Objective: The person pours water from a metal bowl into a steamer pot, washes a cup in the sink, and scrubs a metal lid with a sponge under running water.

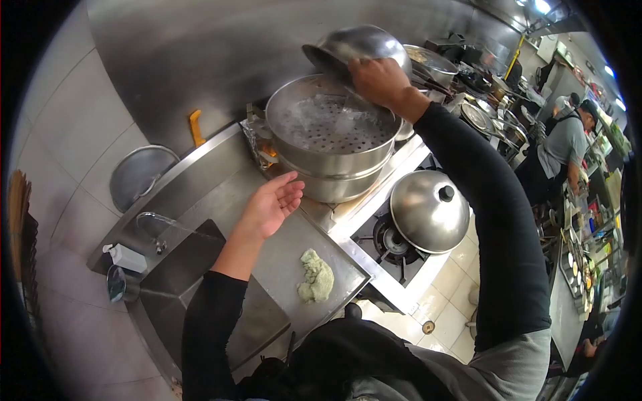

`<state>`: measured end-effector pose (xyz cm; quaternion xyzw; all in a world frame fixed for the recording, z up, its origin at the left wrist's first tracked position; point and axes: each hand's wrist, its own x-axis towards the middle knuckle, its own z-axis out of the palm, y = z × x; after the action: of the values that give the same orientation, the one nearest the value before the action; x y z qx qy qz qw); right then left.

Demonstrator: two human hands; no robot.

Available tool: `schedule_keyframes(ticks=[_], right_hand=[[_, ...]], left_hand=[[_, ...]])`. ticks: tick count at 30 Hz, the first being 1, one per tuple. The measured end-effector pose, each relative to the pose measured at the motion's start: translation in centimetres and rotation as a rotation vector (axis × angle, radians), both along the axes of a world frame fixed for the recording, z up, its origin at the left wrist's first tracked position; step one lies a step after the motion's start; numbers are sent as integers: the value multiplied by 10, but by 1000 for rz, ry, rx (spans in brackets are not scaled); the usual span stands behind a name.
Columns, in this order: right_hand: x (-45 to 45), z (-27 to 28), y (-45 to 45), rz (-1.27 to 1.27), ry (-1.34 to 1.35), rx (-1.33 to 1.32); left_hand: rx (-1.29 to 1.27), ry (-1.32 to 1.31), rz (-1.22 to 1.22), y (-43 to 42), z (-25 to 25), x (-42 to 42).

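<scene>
1. A domed lid [364, 45] is held tilted in the right hand [381, 81], above the far rim of a large pot [328, 164].
2. A perforated plate [334, 127] is seen inside the pot, partly veiled by what looks like steam.
3. The left hand [271, 204] is held open, palm up, near the pot's side.
4. A knobbed cover [431, 210] is rested partly over a burner [391, 242].
5. A crumpled cloth [315, 276] is placed on the steel counter [264, 250], beside the sink [207, 281].
6. A round pan lid [144, 177] is leaned against the tiled wall [100, 144].
7. Two people [562, 144] are seen at right.
</scene>
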<state>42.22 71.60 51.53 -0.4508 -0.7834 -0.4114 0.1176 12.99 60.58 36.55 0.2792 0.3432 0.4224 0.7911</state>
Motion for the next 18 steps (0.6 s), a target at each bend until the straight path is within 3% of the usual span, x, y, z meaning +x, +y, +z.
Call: schedule_keyframes(ticks=[3,6,7,8,9,10,11,12,13,14,15,16,17,18], right_hand=[[-14,-3,-12,73,162,92],[-52,10,-40,206,530,142],[-69,10,-53,203,660,214],[-85,7,-63,232,780,193],[-101,1,-79,440,968,337],[-118,-6,-92,503,1132,298],[-129,-10,-111,567,1270,135],[-138,-23,-126,616,1317,12],[-142,-32,-134,669,1367,-121],[-133,-32,-142,654,1371,-127],[-121,-32,-158,701,1257,-526],[-109,-32,-173,745,1107,-908],[-95,-37,-167,720,994,-905],[-77,-48,-151,700,885,-901]], left_hand=[[35,16,31,4,-6,-17],[102,-85,52,-2,0,-21],[260,-39,80,-12,9,-15],[142,-118,114,-7,7,-18],[13,-225,158,-21,28,-14],[106,-254,145,-29,31,-18],[276,-392,-111,-24,21,-39],[250,-366,-12,-34,20,-52],[204,-95,549,-57,25,-37],[76,-52,569,-60,-5,-72],[494,520,596,-74,-47,-112],[491,570,622,-92,-58,-130],[487,621,648,-111,-69,-147],[58,146,686,-134,-56,-157]])
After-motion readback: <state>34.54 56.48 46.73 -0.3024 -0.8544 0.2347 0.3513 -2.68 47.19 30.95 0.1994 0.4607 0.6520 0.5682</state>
